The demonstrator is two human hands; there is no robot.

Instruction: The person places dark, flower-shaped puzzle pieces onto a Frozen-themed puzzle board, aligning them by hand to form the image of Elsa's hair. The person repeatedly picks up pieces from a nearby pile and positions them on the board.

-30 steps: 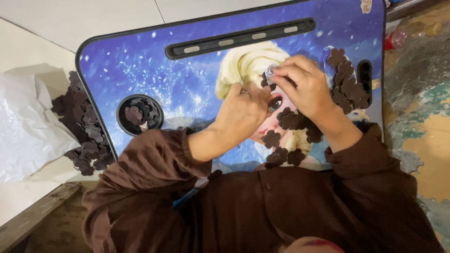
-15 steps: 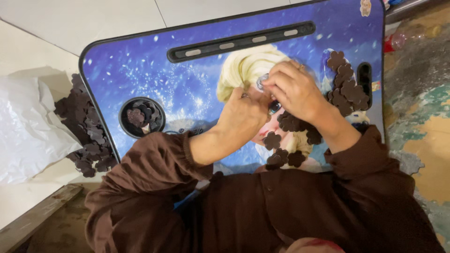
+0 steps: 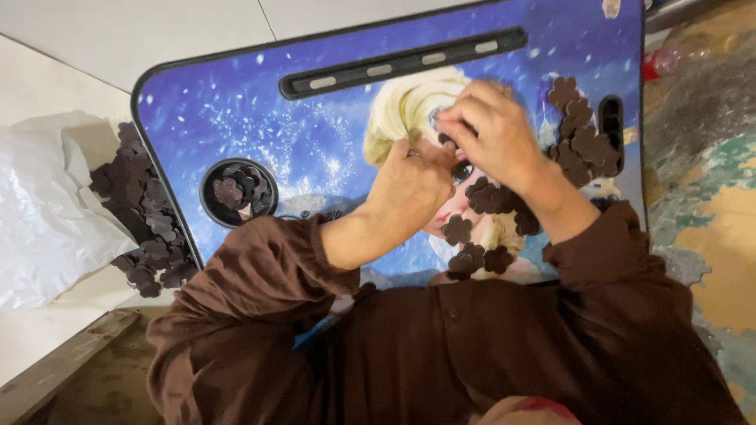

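Both hands' grip pinched together on one small dark flower-shaped piece, lap tray beneath.

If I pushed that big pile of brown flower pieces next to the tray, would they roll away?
Probably not. The brown flower pieces look flat and thin, so they would likely slide and spread rather than roll. They seem light: many lie loosely heaped on the white bag. Being small, they may slip off the blue tray easily.
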